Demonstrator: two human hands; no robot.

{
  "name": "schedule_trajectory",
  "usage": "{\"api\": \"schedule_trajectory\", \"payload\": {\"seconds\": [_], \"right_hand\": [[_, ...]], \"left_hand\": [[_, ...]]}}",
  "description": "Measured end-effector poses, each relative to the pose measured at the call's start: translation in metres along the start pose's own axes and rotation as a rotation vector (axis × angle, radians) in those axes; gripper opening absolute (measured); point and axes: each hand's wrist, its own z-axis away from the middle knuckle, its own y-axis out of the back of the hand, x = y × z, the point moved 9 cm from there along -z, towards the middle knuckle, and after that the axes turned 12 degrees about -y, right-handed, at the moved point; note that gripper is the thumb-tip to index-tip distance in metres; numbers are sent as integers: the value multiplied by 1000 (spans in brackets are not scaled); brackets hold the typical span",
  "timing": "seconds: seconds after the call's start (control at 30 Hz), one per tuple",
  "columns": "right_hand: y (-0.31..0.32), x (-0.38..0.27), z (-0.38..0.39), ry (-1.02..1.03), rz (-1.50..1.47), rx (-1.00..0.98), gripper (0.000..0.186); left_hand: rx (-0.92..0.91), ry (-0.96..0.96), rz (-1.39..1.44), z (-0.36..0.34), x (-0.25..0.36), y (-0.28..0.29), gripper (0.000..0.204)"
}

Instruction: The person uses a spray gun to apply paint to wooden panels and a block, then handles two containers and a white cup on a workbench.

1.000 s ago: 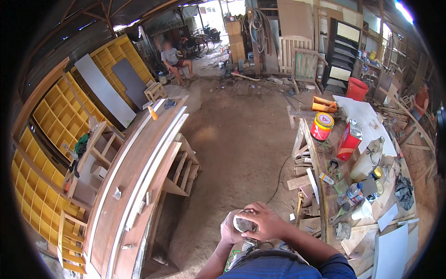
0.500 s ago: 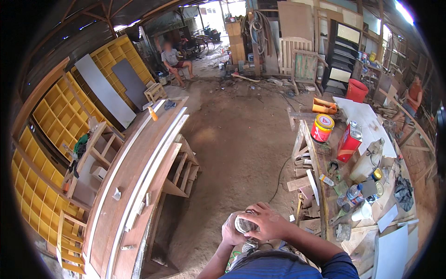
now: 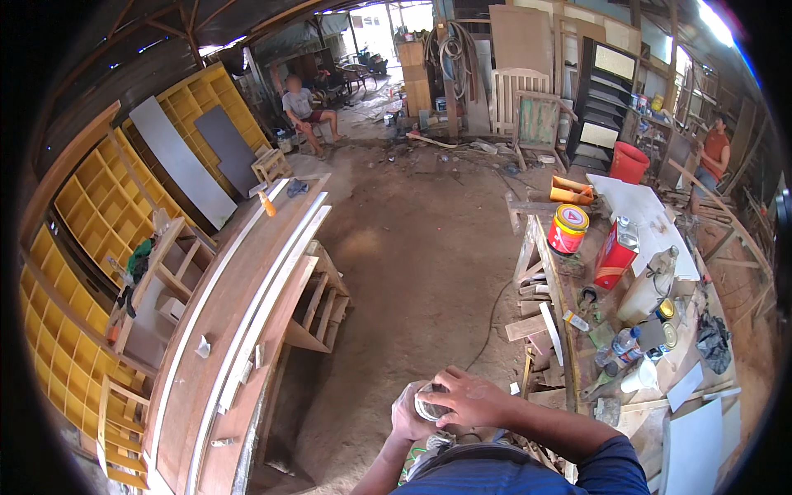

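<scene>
Round tin [image 3: 431,406], rim toward camera

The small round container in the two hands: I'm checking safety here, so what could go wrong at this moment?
The right hand covers the small round container that the left hand cups in mid-air over the dirt floor, so it might slip and spill. The cluttered workbench stands close by the right elbow, so a bump could topple its bottles.
</scene>
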Motion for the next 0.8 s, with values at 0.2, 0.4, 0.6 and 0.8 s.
{"api": "schedule_trajectory", "payload": {"seconds": [0.2, 0.4, 0.6, 0.8], "right_hand": [[-7, 3, 1, 41, -21, -27, 71], [-2, -4, -2, 59, 10, -99, 69], [-10, 4, 3, 111, 34, -110, 70], [-11, -5, -4, 219, 57, -72, 73]], "left_hand": [[-4, -15, 58, -5, 9, 3, 84], [-28, -38, 56, -9, 13, 6, 80], [-82, -4, 77, -16, 19, 0, 78], [-47, -56, 121, -11, 13, 6, 77]]}}
